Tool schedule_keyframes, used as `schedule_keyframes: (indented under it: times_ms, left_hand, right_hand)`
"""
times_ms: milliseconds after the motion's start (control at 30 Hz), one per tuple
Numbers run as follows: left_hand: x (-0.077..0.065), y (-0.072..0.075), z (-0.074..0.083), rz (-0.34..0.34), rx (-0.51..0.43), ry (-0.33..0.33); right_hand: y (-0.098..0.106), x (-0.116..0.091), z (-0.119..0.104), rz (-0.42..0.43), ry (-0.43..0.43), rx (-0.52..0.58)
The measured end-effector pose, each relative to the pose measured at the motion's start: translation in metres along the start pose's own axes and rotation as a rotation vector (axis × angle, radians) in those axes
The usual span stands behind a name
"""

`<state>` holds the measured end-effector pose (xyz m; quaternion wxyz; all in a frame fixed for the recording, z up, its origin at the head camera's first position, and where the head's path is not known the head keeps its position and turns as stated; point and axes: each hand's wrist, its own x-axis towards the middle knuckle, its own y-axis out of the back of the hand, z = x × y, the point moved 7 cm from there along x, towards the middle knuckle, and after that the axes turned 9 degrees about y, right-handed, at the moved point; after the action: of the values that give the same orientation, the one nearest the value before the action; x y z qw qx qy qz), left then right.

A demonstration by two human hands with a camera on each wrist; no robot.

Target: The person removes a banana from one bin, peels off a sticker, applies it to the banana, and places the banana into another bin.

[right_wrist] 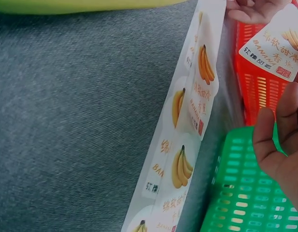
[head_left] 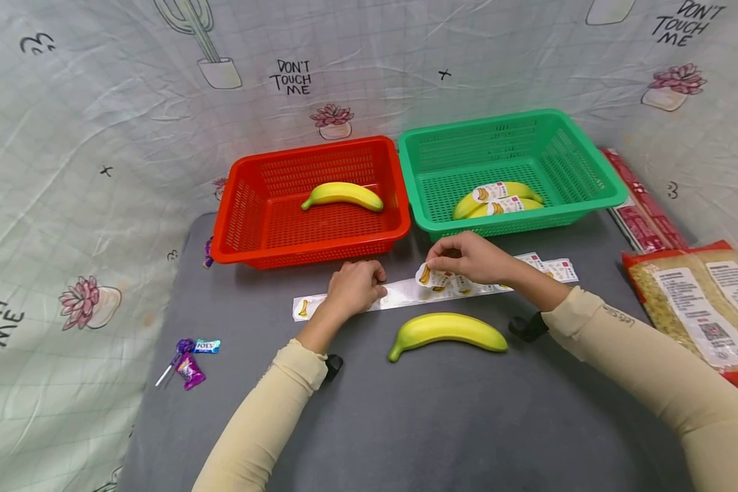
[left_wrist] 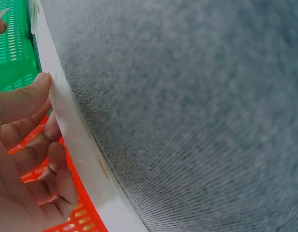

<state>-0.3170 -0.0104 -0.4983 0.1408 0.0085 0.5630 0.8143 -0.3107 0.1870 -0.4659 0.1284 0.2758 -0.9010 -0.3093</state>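
Observation:
A strip of banana stickers [head_left: 400, 294] lies across the grey table, partly folded over itself at the right. With thumb and fingertips, my left hand [head_left: 353, 287] grips the bare backing at the strip's edge; the left wrist view shows the thumb on that edge. My right hand [head_left: 467, 257] pinches a single sticker [right_wrist: 275, 46], which is off the strip and raised above it. Closer to me lies a yellow banana [head_left: 445, 331] with no sticker visible on it.
A red basket [head_left: 320, 256] holds one banana [head_left: 343, 195]. The green basket [head_left: 523, 215] beside it holds bananas with stickers [head_left: 509, 204]. Candies [head_left: 189, 371] and a lollipop [head_left: 184, 346] lie at left; a bag of grain-like food [head_left: 701, 314] and red packets [head_left: 639, 198] lie at right.

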Motion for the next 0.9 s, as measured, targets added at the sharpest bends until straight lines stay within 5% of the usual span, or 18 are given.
schedule_keyframes:
  times_ms: [400,700,900]
  left_hand:
    - [-0.001,0.005,0.002,0.011,-0.05,0.009]
    - [-0.011,0.02,0.03,0.05,-0.397,-0.112]
    - [-0.015,0.017,0.045,-0.012,-0.47,-0.148]
  right_hand:
    - [0.003,-0.004,0.002,0.012,-0.006,-0.014]
    - [0.005,-0.007,-0.001,0.038,-0.042,-0.023]
    - [0.001,-0.006,-0.006,0.033,-0.018,0.001]
